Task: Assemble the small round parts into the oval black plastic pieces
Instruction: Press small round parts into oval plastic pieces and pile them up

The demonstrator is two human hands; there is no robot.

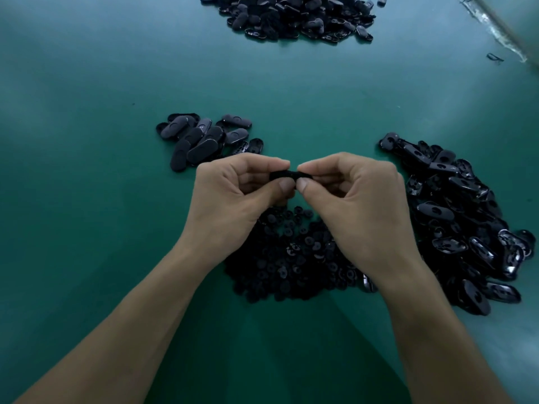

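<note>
Left hand (230,196) and right hand (355,199) pinch one oval piece (284,174), held between both grips.

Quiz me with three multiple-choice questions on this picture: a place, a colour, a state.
1. Where is the pile of small round parts? A. at the far edge B. under the hands C. far left
2. What colour is the table? A. white B. red C. green
3. What are the left hand and right hand doing? A. both pinching one black piece B. lying flat C. hanging idle

Answers: 1 B, the heap shows below and between the wrists. 2 C, its bare surface is green. 3 A, both hands' fingertips close on the piece.
</note>
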